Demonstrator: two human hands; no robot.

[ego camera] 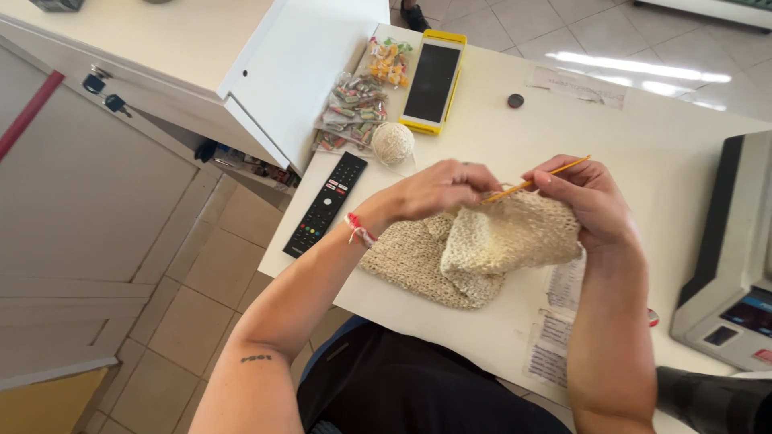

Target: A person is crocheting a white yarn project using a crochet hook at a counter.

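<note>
A cream crocheted piece (474, 245) lies folded on the white table (659, 153) in front of me. My left hand (438, 189) pinches its upper edge and the yarn. In my right hand (591, 197) is an orange crochet hook (537, 180), whose tip points left into the stitches near my left fingers. A ball of cream yarn (392, 143) sits on the table just above my left hand. My left wrist wears a red and white string bracelet (358, 229).
A black remote control (326, 204) lies left of the work. Behind it are bags of wrapped sweets (358, 104), a phone in a yellow case (433, 80) and a small dark disc (515, 100). A grey machine (728, 265) stands at right; paper slips (555, 329) lie near the front edge.
</note>
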